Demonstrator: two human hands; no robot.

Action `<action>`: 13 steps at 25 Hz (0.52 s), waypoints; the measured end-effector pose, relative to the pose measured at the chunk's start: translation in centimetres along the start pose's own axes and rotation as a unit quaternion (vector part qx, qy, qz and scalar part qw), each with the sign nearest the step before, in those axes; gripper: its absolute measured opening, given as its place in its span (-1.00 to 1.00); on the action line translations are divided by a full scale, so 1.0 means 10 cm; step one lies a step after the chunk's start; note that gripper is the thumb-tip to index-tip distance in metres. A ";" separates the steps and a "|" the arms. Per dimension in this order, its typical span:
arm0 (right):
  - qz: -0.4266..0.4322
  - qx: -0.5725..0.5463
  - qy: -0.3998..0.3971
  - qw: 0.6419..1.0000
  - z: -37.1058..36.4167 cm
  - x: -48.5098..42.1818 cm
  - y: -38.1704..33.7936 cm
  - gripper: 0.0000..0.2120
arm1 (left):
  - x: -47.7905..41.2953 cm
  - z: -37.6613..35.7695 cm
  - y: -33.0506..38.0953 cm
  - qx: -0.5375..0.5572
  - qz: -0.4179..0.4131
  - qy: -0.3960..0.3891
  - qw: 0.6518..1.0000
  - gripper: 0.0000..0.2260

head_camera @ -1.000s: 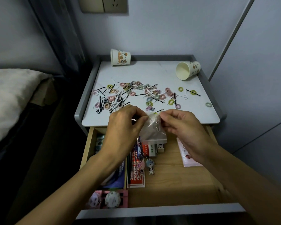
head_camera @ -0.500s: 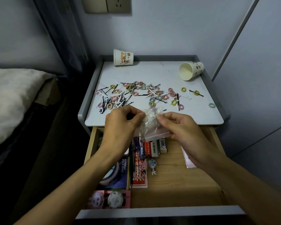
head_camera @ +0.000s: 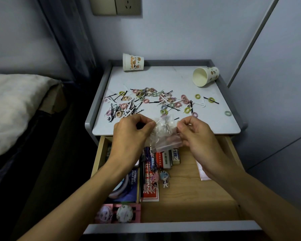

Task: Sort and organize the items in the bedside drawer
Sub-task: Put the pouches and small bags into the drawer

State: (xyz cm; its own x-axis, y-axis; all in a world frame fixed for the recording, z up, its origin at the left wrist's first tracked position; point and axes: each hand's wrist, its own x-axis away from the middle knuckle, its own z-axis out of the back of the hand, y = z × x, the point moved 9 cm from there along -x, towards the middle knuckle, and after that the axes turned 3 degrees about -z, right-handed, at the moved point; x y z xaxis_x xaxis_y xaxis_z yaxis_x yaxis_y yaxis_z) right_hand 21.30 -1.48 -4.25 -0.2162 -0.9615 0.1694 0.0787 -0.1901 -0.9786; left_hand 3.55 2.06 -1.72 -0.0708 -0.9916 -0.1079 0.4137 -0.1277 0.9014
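Note:
A small clear plastic zip bag (head_camera: pixel 164 132) hangs between my hands, above the back of the open wooden drawer (head_camera: pixel 189 193). My left hand (head_camera: pixel 130 134) pinches its left edge and my right hand (head_camera: pixel 196 134) pinches its right edge. On the nightstand top (head_camera: pixel 172 77) just beyond lies a scatter of several pastel hair ties (head_camera: pixel 163 103) and black bobby pins (head_camera: pixel 119 110). The drawer holds erasers (head_camera: pixel 167 158), a red card pack (head_camera: pixel 149 186), two small figure charms (head_camera: pixel 161 178), a dark booklet (head_camera: pixel 127 185) and round badges (head_camera: pixel 118 213).
Two paper cups lie on their sides at the back of the top, one at the left (head_camera: pixel 132 62), one at the right (head_camera: pixel 205 76). A pink-white packet (head_camera: pixel 202 171) lies at the drawer's right. A bed (head_camera: pixel 10 108) stands left; a wall panel (head_camera: pixel 276 84) stands right.
Both hands have lifted the bag slightly and moved apart, stretching it wider between them. The view has tilted down a little.

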 end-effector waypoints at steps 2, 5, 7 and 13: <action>0.009 -0.013 0.012 1.000 0.02 0.00 -0.02 -0.87 | 0.00 0.00 0.00 0.008 0.003 0.000 1.000 -0.93; -0.036 -0.081 -0.054 0.995 -0.11 0.01 0.06 -0.72 | 0.02 0.00 0.05 0.012 -0.018 0.001 1.000 -0.93; -0.049 -0.082 -0.075 0.993 -0.15 0.02 0.09 -0.73 | 0.04 -0.03 0.08 -0.005 -0.033 -0.011 0.999 -0.93; -0.054 -0.060 -0.050 0.995 0.03 -0.04 0.15 -0.84 | 0.04 -0.02 0.04 -0.016 -0.017 -0.021 1.000 -0.91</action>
State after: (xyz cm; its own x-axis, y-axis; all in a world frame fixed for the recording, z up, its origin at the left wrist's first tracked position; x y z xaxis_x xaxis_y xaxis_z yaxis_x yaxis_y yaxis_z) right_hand 21.76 -1.45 -5.79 -0.1184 -0.9529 0.2793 -0.0582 -0.2742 -0.9599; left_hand 3.85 1.58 -1.43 -0.1226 -0.9851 -0.1202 0.4394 -0.1625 0.8835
